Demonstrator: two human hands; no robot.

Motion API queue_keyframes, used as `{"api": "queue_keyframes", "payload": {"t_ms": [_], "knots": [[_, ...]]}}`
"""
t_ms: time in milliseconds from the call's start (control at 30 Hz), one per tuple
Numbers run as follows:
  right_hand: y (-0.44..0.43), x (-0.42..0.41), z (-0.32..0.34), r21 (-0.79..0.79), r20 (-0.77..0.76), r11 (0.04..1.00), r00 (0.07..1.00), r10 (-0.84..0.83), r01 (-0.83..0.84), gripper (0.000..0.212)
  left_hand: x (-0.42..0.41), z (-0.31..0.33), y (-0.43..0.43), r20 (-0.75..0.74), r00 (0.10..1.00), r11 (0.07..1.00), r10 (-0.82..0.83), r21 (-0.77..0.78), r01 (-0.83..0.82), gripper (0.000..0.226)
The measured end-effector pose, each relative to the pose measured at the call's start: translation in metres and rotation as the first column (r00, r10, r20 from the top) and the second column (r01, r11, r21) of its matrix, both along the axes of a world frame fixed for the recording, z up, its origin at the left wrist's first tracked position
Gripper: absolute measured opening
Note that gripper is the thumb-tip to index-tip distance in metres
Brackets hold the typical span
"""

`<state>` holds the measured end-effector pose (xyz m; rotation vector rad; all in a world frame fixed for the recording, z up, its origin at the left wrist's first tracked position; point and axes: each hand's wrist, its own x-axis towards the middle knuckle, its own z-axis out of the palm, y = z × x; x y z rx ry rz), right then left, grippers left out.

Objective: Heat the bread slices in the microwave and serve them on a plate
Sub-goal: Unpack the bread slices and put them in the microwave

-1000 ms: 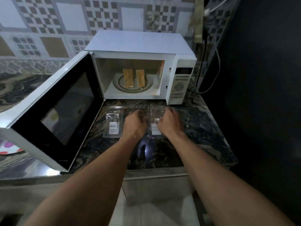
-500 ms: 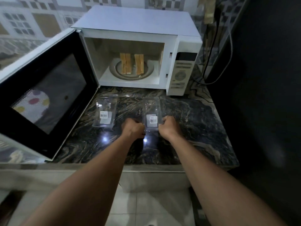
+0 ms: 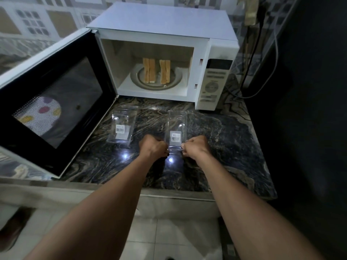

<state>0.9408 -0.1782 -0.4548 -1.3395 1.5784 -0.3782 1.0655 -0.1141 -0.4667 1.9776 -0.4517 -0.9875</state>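
The white microwave (image 3: 169,23) stands at the back of the dark marble counter (image 3: 225,147) with its door (image 3: 56,102) swung wide to the left. Inside, bread slices (image 3: 156,71) stand on edge in two pairs on the round turntable (image 3: 176,79). A clear rectangular plastic tray (image 3: 176,124) with a barcode sticker lies in front of the microwave. My left hand (image 3: 153,147) pinches its near left corner and my right hand (image 3: 196,146) pinches its near right corner. A second clear tray (image 3: 123,126) lies to the left, untouched.
A spotted plate (image 3: 40,117) shows through the door's glass at the left. Black cables (image 3: 251,72) hang behind the microwave on the right. A dark wall (image 3: 309,91) borders the counter's right side. The counter's front edge (image 3: 169,193) runs above a tiled floor.
Both hands have slid back toward me along the right-hand tray, from over its middle to its near corners. The camera has come closer and tilted down.
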Motion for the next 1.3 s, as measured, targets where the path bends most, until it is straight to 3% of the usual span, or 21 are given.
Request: {"api": "queue_keyframes", "payload": {"t_ms": [233,333,367,433,500,600,700,800,900,1033,1167,1300], "knots": [[0.001,-0.001,0.0,0.025,-0.016,1.0,1.0,-0.013,0.013,0.018,0.001,-0.004,-0.001,0.035,0.998,0.999,-0.042,0.022,0.041,0.014],[-0.007,0.004,-0.019,0.02,-0.037,1.0,0.999,0.003,-0.002,0.008,0.005,-0.008,-0.001,0.077,0.995,0.997,-0.06,0.049,0.056,0.033],[-0.005,0.005,-0.016,-0.001,-0.062,1.0,0.998,0.007,-0.007,0.017,0.003,-0.005,0.0,0.096,0.994,0.997,-0.056,0.056,0.05,0.038],[0.015,0.003,0.016,-0.047,-0.147,0.998,0.988,0.046,-0.053,0.026,0.0,0.006,0.007,0.192,0.978,0.995,-0.077,0.072,0.065,0.048],[0.024,0.002,0.03,-0.101,-0.228,0.992,0.972,0.054,-0.079,0.02,-0.001,0.016,0.017,0.4,0.91,0.99,-0.113,0.124,0.069,0.05],[0.032,0.009,0.029,-0.229,-0.292,0.971,0.956,0.001,-0.071,0.056,0.007,0.024,0.035,0.661,0.749,0.991,-0.053,0.128,-0.042,0.04],[0.04,0.024,0.015,-0.303,-0.271,0.949,0.963,-0.003,-0.083,0.088,0.025,0.015,0.051,0.804,0.595,0.997,0.03,0.019,-0.075,0.03],[0.047,0.033,0.004,-0.333,-0.319,0.938,0.948,-0.012,-0.1,0.111,0.045,0.003,0.064,0.828,0.544,0.982,0.138,-0.041,-0.186,0.054],[0.049,0.042,-0.006,-0.344,-0.373,0.931,0.927,-0.018,-0.121,0.124,0.061,-0.004,0.068,0.778,0.603,0.96,0.179,-0.003,-0.281,0.087],[0.049,0.049,-0.014,-0.407,-0.381,0.907,0.923,-0.059,-0.111,0.115,0.075,-0.008,0.064,0.659,0.736,0.978,0.157,0.002,-0.211,0.12],[0.047,0.052,-0.017,-0.428,-0.355,0.901,0.93,-0.093,-0.074,0.102,0.081,-0.012,0.055,0.677,0.733,0.988,0.064,0.062,-0.144,0.106],[0.05,0.051,-0.013,-0.433,-0.331,0.9,0.937,-0.11,-0.047,0.096,0.078,-0.011,0.05,0.637,0.765,0.993,0.09,-0.004,-0.114,0.088]]}}
